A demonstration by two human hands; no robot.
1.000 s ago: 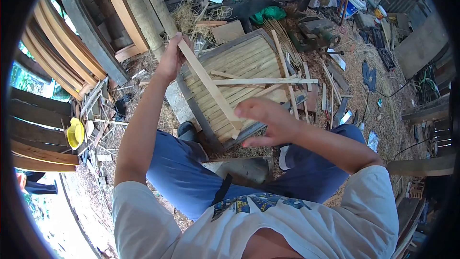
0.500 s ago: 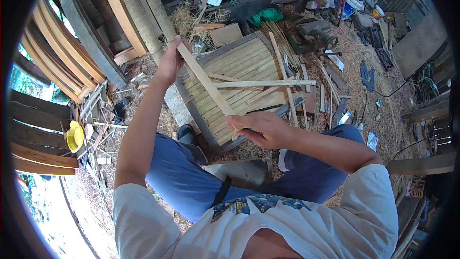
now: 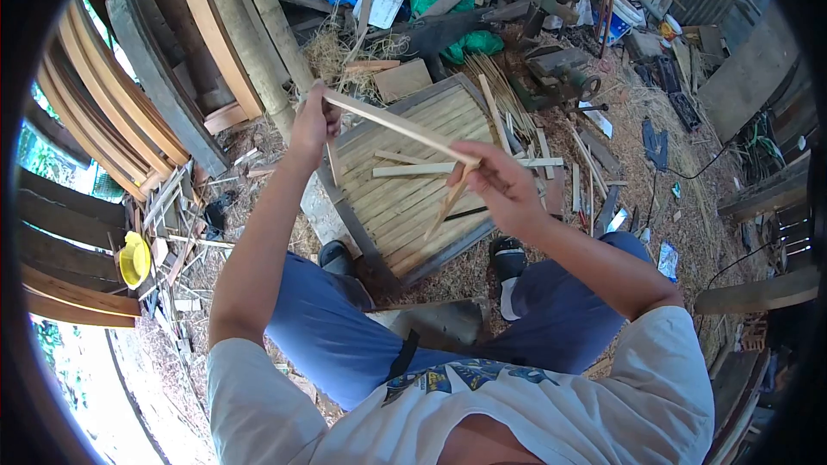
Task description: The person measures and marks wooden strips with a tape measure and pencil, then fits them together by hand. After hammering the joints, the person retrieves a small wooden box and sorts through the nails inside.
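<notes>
My left hand (image 3: 312,127) grips the far end of a long pale bamboo strip (image 3: 398,127). My right hand (image 3: 504,184) holds the strip's near end, raised above a framed panel of bamboo slats (image 3: 405,181) that leans against my legs. A shorter strip (image 3: 448,200) hangs down from my right hand over the panel. A loose strip (image 3: 413,170) lies crosswise on the slats.
Curved wooden boards (image 3: 121,95) stand at the left. A yellow bowl (image 3: 135,238) lies low at the left. Loose strips and straw litter the ground at the right, with a machine (image 3: 560,69) and a cable (image 3: 689,174) beyond.
My right hand rose and moved right, lifting the near end of the long strip so it now runs flatter across the panel. A shorter strip now hangs from that hand.
</notes>
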